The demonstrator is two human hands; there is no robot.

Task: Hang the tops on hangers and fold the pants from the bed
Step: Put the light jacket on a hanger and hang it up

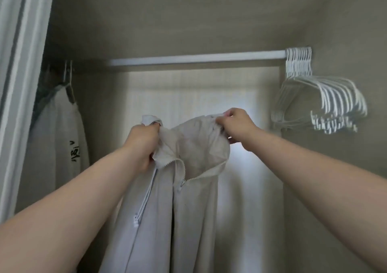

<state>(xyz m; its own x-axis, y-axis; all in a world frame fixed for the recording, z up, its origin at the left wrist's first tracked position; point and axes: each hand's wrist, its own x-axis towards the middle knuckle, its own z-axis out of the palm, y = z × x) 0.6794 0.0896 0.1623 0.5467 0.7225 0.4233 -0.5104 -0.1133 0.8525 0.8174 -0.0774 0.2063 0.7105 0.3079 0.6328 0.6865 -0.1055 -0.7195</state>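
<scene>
Centrally, hooded jacket (194, 209): pale grey, zip-fronted, held up in the middle of the frame, below the rail and in front of the closet's back wall. Its body hangs straight down past the lower edge. Whether a hanger sits inside it cannot be told.
Zipper (182, 168): white teeth, parted at the neck; the slider sits just under the collar.
Drawstring (146, 195): white cord hanging down the panel on the left of the zip, ending in small toggles.
Left hand (144, 144): centre left; grip clamped on a bunch of fabric at the collar edge, fingers curled round it, with a fold of cloth standing up above the fist.
Right hand (234, 126): centre right, slightly higher; grip pinched on the top edge of the hood, thumb and fingertips together on the cloth.
Rail (196, 57): white bar crossing the upper middle of the frame.
Hangers (322, 98): white, empty, packed together at the rail's right end, upper right.
Hung garment (62, 130): white with black lettering, on a hanger at the shadowed left end, well apart from the jacket.
Back wall (188, 88): beige, finely textured; a bright patch of light falls on it behind the jacket.
Door frame (18, 63): white, slanting down the far left edge.
</scene>
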